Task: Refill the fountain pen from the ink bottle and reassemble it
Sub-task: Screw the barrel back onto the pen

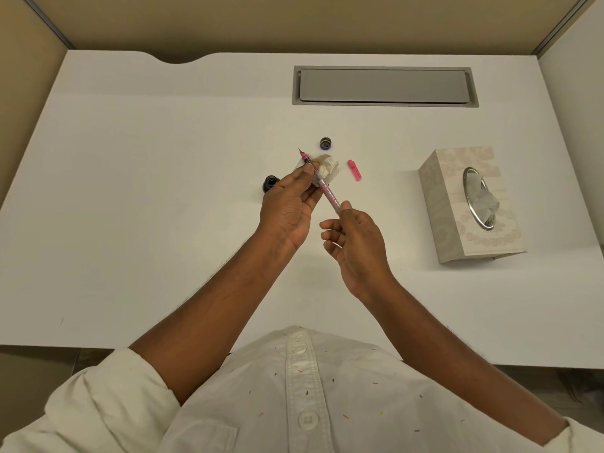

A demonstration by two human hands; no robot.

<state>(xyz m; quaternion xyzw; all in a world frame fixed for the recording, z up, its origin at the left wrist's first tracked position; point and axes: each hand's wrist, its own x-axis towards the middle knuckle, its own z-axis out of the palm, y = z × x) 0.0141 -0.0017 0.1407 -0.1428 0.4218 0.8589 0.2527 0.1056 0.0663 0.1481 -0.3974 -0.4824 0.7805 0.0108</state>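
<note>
**A:** Where is the pen (pixel 327 191)?

**B:** Up above the desk (pixel 163 158), held slantwise between both hands; the nib (pixel 300 151) points away and to the left; the rear end comes down to the right hand (pixel 356 243).

**A:** And the hands?

**B:** The left hand (pixel 287 207) grasps the pen near its pink front part, thumb laid against the barrel; the right hand pinches the rear tip between thumb and forefinger, its other fingers loosely curled.

**A:** The tissue (pixel 328 170)?

**B:** Crumpled, just behind the pen by the left fingers; whether they grip it or it lies on the desk, I cannot tell.

**A:** The bottle (pixel 269 184)?

**B:** It stands on the desk with its lid off, just beyond the left hand and partly hidden by it; the lid (pixel 326 143) lies apart, farther back, mouth up; the pink cap (pixel 354 170) lies right of the tissue.

**A:** Anything else?

**B:** A box (pixel 470 204) of tissues stands well to the right, a sheet poking from its ring; a grey hatch (pixel 385 86) is set in the desk at the back.
</note>
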